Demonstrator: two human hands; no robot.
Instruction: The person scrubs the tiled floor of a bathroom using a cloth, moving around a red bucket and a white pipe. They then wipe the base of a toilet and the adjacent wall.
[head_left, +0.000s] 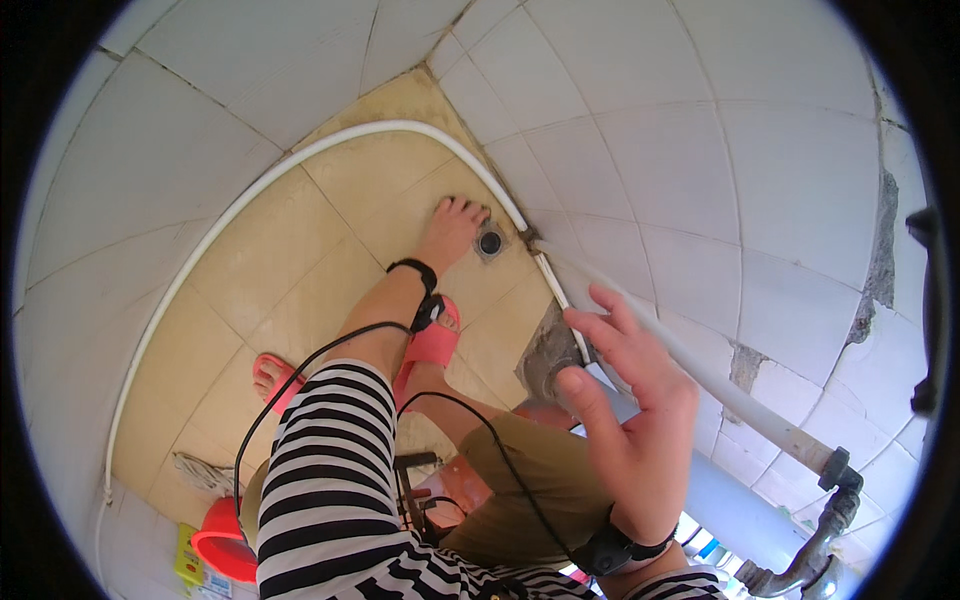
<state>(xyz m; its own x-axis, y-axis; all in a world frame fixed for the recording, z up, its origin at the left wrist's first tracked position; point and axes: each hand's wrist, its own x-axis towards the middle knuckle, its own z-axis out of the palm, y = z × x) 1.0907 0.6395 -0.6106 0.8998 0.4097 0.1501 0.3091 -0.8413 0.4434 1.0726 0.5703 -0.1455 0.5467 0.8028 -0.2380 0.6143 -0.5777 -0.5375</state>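
My left hand (454, 229) is stretched down, back upward, low over the yellow tiled floor. Right beside it is a square floor drain (490, 243) with a dark round hole. Dark edges show around the fingertips; the palm's underside is hidden, so whether it holds anything is unclear. My right hand (637, 405) is raised at the right, thumb and fingers spread, nothing between them. In the picture it overlaps a pale pipe (720, 390) running along the tiled wall. Both wrists wear black straps, the left one (420, 271) joined to a black cable (322, 337).
A white hose (300, 155) curves along the floor's edge. Metal pipe fittings (829, 517) stick out at lower right. Behind me are a red basin (225, 544), a yellow-green package (189, 555) and a grey-white cloth or mop (201, 472). Pink slippers (433, 346) are on my feet.
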